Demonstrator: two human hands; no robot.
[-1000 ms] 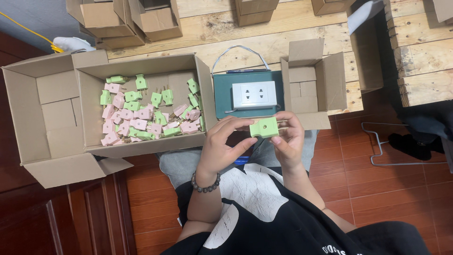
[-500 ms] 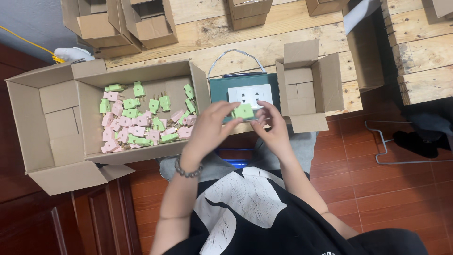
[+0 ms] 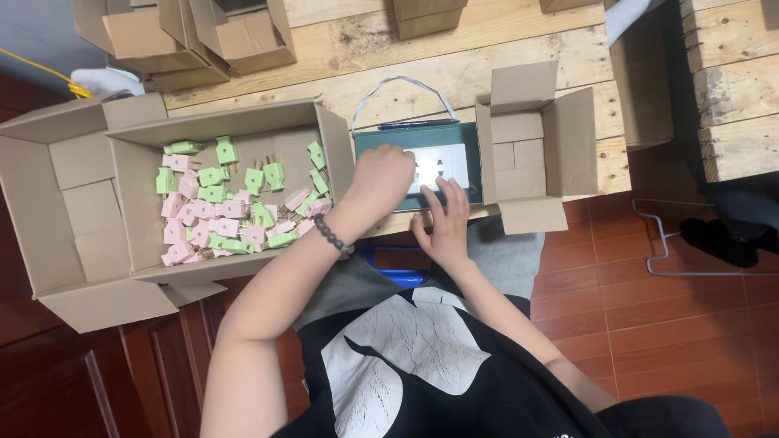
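Note:
A teal box (image 3: pixel 464 138) with a white socket panel (image 3: pixel 450 162) sits on the wooden bench in front of me. My left hand (image 3: pixel 383 180), a bead bracelet on its wrist, is closed into a fist and pressed onto the left part of that panel. The green plug I was holding is hidden under it. My right hand (image 3: pixel 442 223) rests with fingers spread on the box's near edge, holding nothing. To the left, a large open carton (image 3: pixel 130 186) holds several loose green and pink plugs (image 3: pixel 227 212).
A small open carton (image 3: pixel 527 154) stands right of the teal box. A blue pen (image 3: pixel 414 124) and a white strap loop (image 3: pixel 402 81) lie behind it. More cardboard boxes (image 3: pixel 235 32) sit at the back of the plank bench (image 3: pixel 487 49). Red tiled floor lies at the right.
Both hands carried the green plug from my lap up to the teal box. My left fist now covers it on the socket panel, and my right hand has let go and dropped to the box edge.

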